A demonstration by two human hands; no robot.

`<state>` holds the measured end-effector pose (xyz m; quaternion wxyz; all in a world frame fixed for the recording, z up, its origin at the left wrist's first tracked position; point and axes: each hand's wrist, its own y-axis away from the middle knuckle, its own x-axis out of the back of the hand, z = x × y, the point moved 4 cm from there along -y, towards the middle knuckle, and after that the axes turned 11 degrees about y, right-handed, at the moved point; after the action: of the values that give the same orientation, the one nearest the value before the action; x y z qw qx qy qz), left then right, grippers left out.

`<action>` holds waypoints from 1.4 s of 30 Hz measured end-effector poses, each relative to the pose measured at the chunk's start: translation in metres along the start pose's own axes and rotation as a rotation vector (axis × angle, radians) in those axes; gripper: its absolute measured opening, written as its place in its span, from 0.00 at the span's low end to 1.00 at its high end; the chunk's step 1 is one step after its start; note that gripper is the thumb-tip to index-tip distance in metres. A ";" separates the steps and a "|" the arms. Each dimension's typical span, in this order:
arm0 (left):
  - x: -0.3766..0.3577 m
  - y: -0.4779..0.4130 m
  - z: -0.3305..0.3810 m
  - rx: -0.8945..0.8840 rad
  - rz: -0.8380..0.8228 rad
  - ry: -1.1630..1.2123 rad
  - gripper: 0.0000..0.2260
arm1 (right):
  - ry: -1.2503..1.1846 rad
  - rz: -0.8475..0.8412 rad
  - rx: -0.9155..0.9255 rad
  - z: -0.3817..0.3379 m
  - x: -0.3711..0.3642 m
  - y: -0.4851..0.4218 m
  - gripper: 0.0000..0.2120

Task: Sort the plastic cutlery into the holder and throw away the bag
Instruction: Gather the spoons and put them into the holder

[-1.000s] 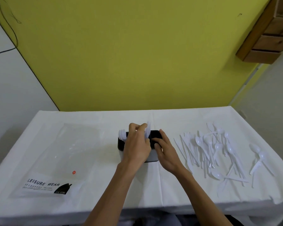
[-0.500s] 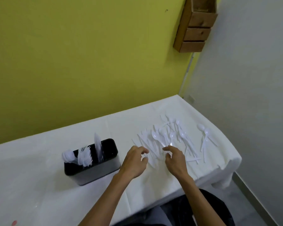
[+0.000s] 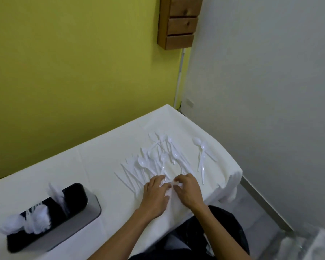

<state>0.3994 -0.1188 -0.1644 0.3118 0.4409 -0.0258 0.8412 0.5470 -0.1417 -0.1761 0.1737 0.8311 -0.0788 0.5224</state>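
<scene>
Loose white plastic cutlery (image 3: 158, 158), spoons and long handles, lies spread over the right part of the white-covered table (image 3: 101, 166). A few spoons (image 3: 202, 152) lie apart near the right edge. My left hand (image 3: 155, 194) and my right hand (image 3: 189, 190) sit side by side at the near end of the pile, fingers curled around white handles between them. The black and grey holder (image 3: 79, 212) stands at the lower left, blurred, with white cutlery upright in its compartments. The bag is out of view.
A wooden drawer unit (image 3: 179, 21) hangs on the yellow wall above the table's far corner. The table's right edge (image 3: 236, 177) drops to the floor. Something clear and crinkled (image 3: 308, 243) sits on the floor at the lower right.
The view has swung right, away from the holder and bag. Both hands left the holder, moved to the cutlery pile and closed on handles at its near end.
</scene>
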 end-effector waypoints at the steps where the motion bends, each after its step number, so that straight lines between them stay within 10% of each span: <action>1: 0.003 -0.001 -0.003 -0.001 0.041 -0.004 0.19 | -0.012 0.010 -0.005 -0.002 0.003 -0.003 0.10; 18: 0.029 -0.023 -0.014 0.158 0.342 0.185 0.12 | 0.031 -0.161 0.070 0.028 0.020 -0.031 0.08; 29: 0.070 -0.034 -0.039 0.512 0.534 1.171 0.10 | -0.294 -0.285 0.135 -0.058 0.019 -0.050 0.14; 34: 0.087 -0.027 -0.071 0.607 0.704 1.337 0.09 | 0.115 -0.163 0.027 -0.077 0.002 -0.071 0.19; 42: 0.084 -0.031 -0.066 0.637 0.609 1.354 0.10 | -0.112 -0.302 -0.073 -0.062 0.009 -0.066 0.13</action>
<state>0.3335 -0.0306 -0.1487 -0.1235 -0.1232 0.2906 0.9408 0.5197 -0.0574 -0.1572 0.2755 0.8545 0.0187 0.4400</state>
